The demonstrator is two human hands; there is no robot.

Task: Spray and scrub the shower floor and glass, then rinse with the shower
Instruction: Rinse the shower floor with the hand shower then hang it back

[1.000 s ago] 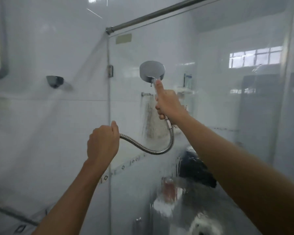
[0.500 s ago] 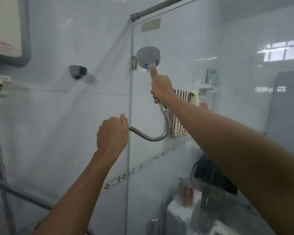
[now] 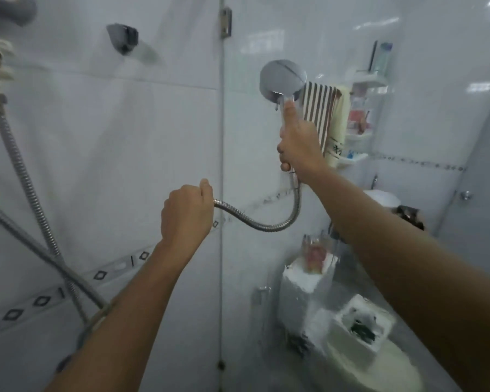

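Observation:
My right hand (image 3: 299,140) grips the handle of a chrome shower head (image 3: 282,79), index finger stretched up along the handle, the round head facing the wet glass panel (image 3: 266,210). My left hand (image 3: 186,213) is curled round the ribbed metal hose (image 3: 269,223), which sags in a loop between both hands. The glass is streaked with water, blurring what stands behind it. The shower floor is out of view.
A chrome wall holder (image 3: 122,37) sits on the white tiled wall at upper left. Hoses (image 3: 26,182) run down the left side from a tap. Behind the glass are a striped towel (image 3: 321,114), corner shelves (image 3: 362,114) with bottles and a toilet (image 3: 351,343).
The view has tilted down and left. My right hand has lowered the shower head along the glass and moved it right, past the hinge; my left hand still holds the hose.

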